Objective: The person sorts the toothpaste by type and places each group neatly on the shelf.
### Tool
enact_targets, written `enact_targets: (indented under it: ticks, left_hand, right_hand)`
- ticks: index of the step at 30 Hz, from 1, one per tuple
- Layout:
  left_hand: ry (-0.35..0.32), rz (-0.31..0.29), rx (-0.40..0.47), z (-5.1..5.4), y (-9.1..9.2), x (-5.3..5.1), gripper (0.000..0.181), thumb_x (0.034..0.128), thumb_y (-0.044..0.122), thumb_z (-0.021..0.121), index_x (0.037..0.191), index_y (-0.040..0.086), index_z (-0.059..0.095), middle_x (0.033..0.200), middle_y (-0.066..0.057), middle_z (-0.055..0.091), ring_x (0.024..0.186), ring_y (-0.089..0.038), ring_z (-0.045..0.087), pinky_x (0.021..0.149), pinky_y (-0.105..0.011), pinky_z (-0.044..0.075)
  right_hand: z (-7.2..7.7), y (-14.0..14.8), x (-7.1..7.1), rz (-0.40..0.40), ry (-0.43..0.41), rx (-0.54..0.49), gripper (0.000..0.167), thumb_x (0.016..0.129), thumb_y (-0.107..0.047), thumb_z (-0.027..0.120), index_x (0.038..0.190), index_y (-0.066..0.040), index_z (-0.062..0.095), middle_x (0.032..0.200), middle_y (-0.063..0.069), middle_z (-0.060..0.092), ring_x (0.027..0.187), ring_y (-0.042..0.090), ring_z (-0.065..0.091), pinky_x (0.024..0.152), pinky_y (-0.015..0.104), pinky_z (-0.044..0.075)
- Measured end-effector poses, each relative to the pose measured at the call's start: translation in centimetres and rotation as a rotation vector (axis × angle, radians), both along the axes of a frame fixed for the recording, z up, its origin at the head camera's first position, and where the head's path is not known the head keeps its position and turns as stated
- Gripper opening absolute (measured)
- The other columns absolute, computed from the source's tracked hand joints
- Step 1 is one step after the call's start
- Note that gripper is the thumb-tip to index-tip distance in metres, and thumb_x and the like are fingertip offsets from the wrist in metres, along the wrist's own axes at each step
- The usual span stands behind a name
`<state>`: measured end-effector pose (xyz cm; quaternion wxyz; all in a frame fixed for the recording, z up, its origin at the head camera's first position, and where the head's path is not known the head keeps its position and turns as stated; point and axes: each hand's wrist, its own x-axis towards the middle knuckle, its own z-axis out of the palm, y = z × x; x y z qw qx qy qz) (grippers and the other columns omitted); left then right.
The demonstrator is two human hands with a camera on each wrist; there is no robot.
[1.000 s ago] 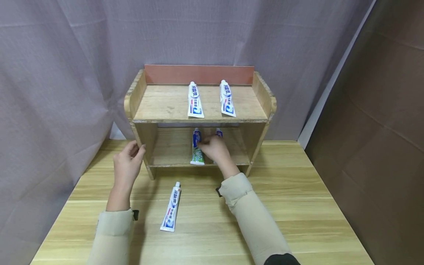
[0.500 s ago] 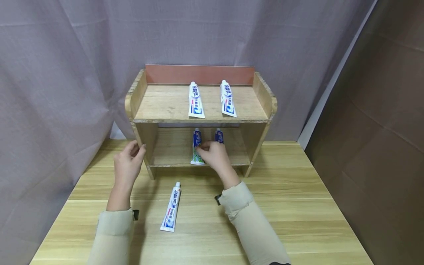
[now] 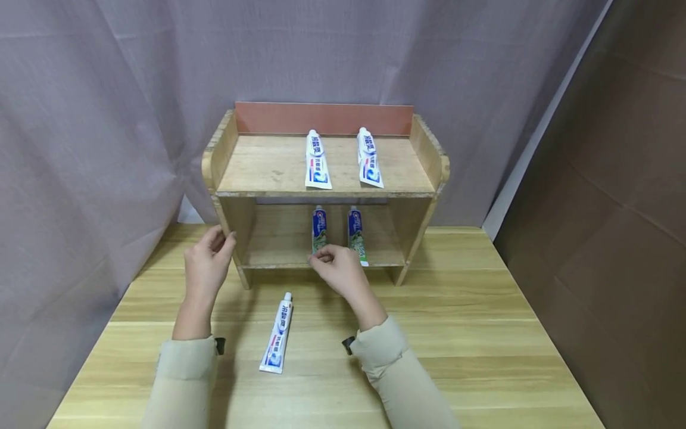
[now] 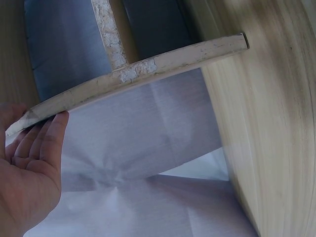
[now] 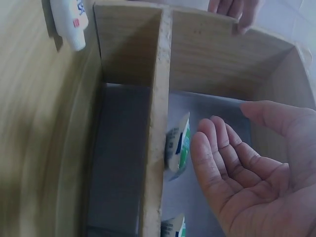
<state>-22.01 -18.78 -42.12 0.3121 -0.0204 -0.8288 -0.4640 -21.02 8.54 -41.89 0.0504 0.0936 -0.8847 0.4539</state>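
Note:
My left hand [image 3: 206,259] grips the left side panel of a small wooden shelf [image 3: 273,193]; in the left wrist view its thumb and fingers [image 4: 52,140] lie on opposite faces of the panel edge. Just in front of the lower board is my right hand [image 3: 340,271], holding nothing, with thumb and fingers apart in the right wrist view. Two blue-and-green toothpaste tubes lie on that board: the left tube [image 3: 319,226], its bottom end hidden by the right hand, and the right tube [image 3: 356,229], partly covered too.
On the top board lie two white-and-blue toothpaste tubes, one near the middle [image 3: 318,161] and one to the right [image 3: 368,158]. Another white tube [image 3: 277,333] lies on the wooden table [image 3: 482,333] before the shelf. Grey cloth [image 3: 321,53] hangs behind.
My right hand has drawn back toward the front edge of the lower board, away from the tubes, uncovering more of the right one. The left hand stays on the side panel.

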Motion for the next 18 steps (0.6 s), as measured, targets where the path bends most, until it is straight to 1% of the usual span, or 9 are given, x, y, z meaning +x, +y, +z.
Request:
enact_targets:
  ticks: [3,6,12,18]
  left_hand:
    - [0.004,-0.005,0.001,0.0,0.0,0.0,0.024,0.0962,0.019,0.068,0.112,0.002,0.073,0.106,-0.019,0.073,0.097,-0.031,0.073,0.081,-0.035,0.060]
    - [0.004,-0.005,0.002,0.1,0.0,0.0,0.024,0.0962,0.019,0.068,0.112,0.002,0.073,0.106,-0.019,0.073,0.097,-0.031,0.073,0.081,-0.035,0.060]
    - [-0.012,-0.008,0.005,0.2,0.0,0.1,0.025,0.0965,0.020,0.068,0.113,0.002,0.073,0.107,-0.020,0.073,0.098,-0.032,0.073,0.081,-0.035,0.060]
    - [-0.015,-0.007,0.004,0.3,0.0,0.1,0.025,0.0965,0.019,0.067,0.113,0.002,0.073,0.107,-0.020,0.073,0.098,-0.032,0.073,0.081,-0.035,0.060]
  right_hand:
    - [-0.4,-0.2,0.5,0.010,0.004,-0.025,0.016,0.092,-0.027,0.072,0.095,-0.011,0.074,0.085,-0.002,0.073,0.075,0.012,0.068,0.068,0.029,0.060]
    - [-0.8,-0.5,0.9,0.016,0.004,-0.040,0.016,0.091,-0.027,0.074,0.094,-0.011,0.074,0.084,-0.002,0.073,0.075,0.012,0.068,0.069,0.029,0.060]
    - [-1.5,-0.9,1.6,0.029,-0.013,-0.037,0.022,0.091,-0.034,0.074,0.093,-0.012,0.075,0.083,-0.004,0.071,0.075,0.010,0.065,0.067,0.026,0.059]
    - [-2.4,-1.5,2.2,0.039,-0.027,-0.023,0.024,0.090,-0.037,0.074,0.091,-0.013,0.075,0.081,-0.006,0.071,0.073,0.008,0.065,0.068,0.025,0.058]
